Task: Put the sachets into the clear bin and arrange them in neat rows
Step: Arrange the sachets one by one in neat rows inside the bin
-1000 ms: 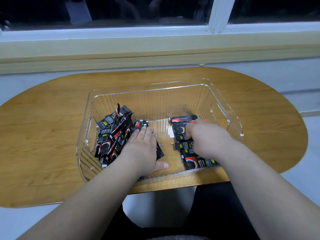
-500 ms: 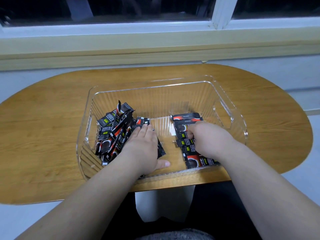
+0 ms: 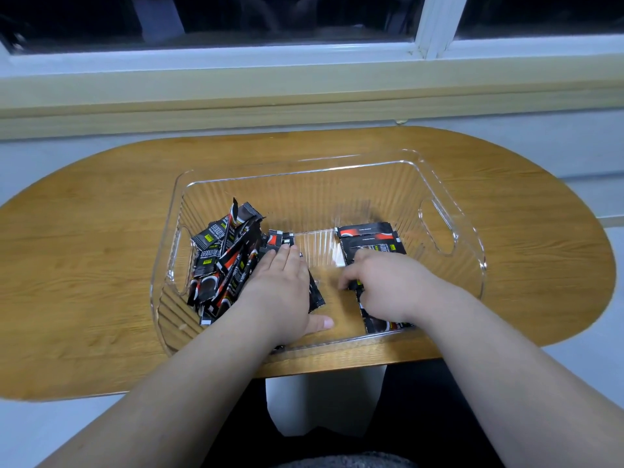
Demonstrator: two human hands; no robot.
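Note:
The clear bin (image 3: 439, 184) stands on the wooden table. In its left part lies a jumbled heap of black-and-red sachets (image 3: 219, 261). My left hand (image 3: 280, 292) rests flat on the heap's right side, fingers straight and thumb spread toward the bin's front wall. On the right, a row of sachets (image 3: 368, 236) lies flat, one behind another. My right hand (image 3: 388, 285) covers the row's middle with fingers curled, and its thumb and fingertips pinch the left edge of a sachet (image 3: 355, 284). The row's near end (image 3: 381, 327) shows below the wrist.
The oval wooden table (image 3: 101, 265) ends just in front of the bin. Behind the table run a window sill (image 3: 304, 92) and a dark window. The bin has handle cut-outs (image 3: 439, 231) in its left and right walls.
My right hand has drawn back a little toward me along the row, and its thumb now shows at the row's left edge. The left hand stays flat on the heap.

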